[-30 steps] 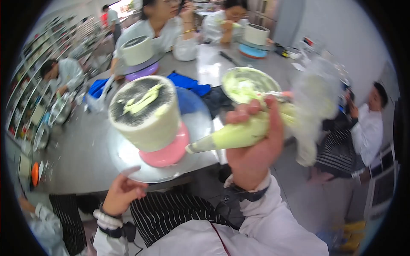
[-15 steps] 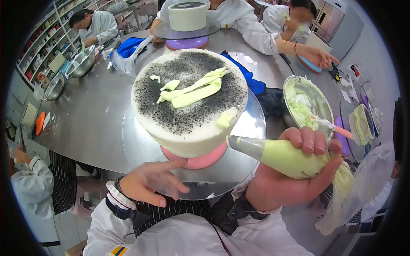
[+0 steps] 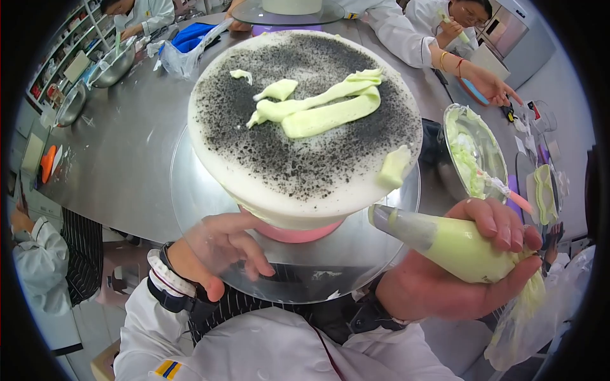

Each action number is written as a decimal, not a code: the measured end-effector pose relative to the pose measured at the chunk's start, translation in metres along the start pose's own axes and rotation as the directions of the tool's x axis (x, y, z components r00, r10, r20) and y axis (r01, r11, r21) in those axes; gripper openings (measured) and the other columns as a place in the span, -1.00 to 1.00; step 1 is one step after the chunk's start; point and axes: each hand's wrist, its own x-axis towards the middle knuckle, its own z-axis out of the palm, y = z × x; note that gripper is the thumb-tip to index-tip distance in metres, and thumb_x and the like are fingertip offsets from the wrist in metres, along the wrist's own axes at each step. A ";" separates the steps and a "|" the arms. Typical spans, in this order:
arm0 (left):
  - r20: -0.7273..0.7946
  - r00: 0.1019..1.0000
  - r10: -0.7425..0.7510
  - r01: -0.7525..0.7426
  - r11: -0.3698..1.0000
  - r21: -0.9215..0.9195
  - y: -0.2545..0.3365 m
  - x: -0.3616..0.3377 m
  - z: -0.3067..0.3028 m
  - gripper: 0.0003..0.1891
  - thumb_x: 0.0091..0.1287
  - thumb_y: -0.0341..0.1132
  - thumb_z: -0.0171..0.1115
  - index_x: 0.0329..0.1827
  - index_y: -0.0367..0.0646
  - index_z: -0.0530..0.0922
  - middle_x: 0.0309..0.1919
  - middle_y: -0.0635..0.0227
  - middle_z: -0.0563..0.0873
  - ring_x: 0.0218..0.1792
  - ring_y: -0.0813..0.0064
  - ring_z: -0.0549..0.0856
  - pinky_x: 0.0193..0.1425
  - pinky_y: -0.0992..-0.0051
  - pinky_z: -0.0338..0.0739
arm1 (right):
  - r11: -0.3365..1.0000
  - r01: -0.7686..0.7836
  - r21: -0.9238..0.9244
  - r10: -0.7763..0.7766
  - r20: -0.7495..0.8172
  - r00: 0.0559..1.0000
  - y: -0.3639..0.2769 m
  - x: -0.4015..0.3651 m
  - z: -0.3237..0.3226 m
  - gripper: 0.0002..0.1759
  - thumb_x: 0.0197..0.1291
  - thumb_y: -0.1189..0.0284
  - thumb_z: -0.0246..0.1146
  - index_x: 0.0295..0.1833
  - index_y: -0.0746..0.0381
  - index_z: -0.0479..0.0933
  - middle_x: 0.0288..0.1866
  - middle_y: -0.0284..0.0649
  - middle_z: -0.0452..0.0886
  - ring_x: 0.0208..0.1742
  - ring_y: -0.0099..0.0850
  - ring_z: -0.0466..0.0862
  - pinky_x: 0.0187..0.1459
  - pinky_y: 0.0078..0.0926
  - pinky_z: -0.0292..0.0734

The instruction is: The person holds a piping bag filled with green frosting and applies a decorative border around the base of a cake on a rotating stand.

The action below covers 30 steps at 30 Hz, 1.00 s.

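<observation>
A round white cake (image 3: 305, 184) with dark crumb speckles on top stands before me on a pink base (image 3: 298, 233). Under it is a round, shiny turntable plate (image 3: 203, 203). Strips of pale green cream (image 3: 330, 117) lie folded across the cake's top, with a smaller dab (image 3: 395, 166) at the right edge. My right hand (image 3: 445, 279) is wrapped round a piping bag (image 3: 464, 247) full of pale green cream; its tip points left, close to the cake's lower right side. My left hand (image 3: 219, 251) holds nothing, fingers apart, over the plate's near left edge.
A metal bowl (image 3: 473, 149) with green cream and a pink-handled spatula (image 3: 520, 202) stands at right. Metal bowls (image 3: 114, 66), a plastic bag (image 3: 184, 60) and an orange-handled tool (image 3: 47, 164) are at left. Other people in white coats work around the steel table (image 3: 127, 171).
The cake appears larger and higher in view, as my head has moved closer. Both hands stay near the plate, the right still around the bag. The cream on top looks the same.
</observation>
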 end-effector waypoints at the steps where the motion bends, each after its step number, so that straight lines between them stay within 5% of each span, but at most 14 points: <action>1: -0.002 1.000 0.001 -0.001 1.000 -0.007 -0.001 0.000 0.000 0.15 -0.33 -0.08 0.60 0.39 -0.21 0.12 -0.15 0.03 0.65 -0.06 0.29 0.61 -0.01 0.44 0.46 | 1.000 -0.004 -0.004 0.004 0.000 1.000 0.000 0.000 0.000 -0.80 0.26 0.31 0.11 -0.13 0.18 0.33 -0.40 -0.33 0.37 -0.28 -0.56 0.45 -0.18 -0.56 0.43; 17: 0.005 1.000 0.022 -0.022 1.000 -0.007 -0.005 -0.002 -0.002 0.13 -0.31 -0.07 0.59 0.40 -0.17 0.13 -0.19 0.04 0.67 -0.21 0.36 0.63 -0.12 0.46 0.44 | 0.999 -0.052 0.004 0.052 0.036 0.998 -0.001 0.002 -0.005 -0.83 0.26 0.34 0.11 -0.19 0.21 0.33 -0.36 -0.31 0.31 -0.29 -0.56 0.45 -0.17 -0.55 0.43; 30: -0.026 1.000 0.005 -0.005 1.000 0.004 0.001 0.004 0.004 0.12 -0.36 -0.02 0.57 0.31 -0.38 0.21 -0.25 0.09 0.68 -0.18 0.38 0.65 -0.16 0.51 0.46 | 0.996 -0.090 0.025 0.088 0.049 0.995 -0.002 0.005 -0.009 -0.82 0.23 0.37 0.13 -0.17 0.23 0.35 -0.28 -0.30 0.27 -0.28 -0.55 0.46 -0.15 -0.54 0.41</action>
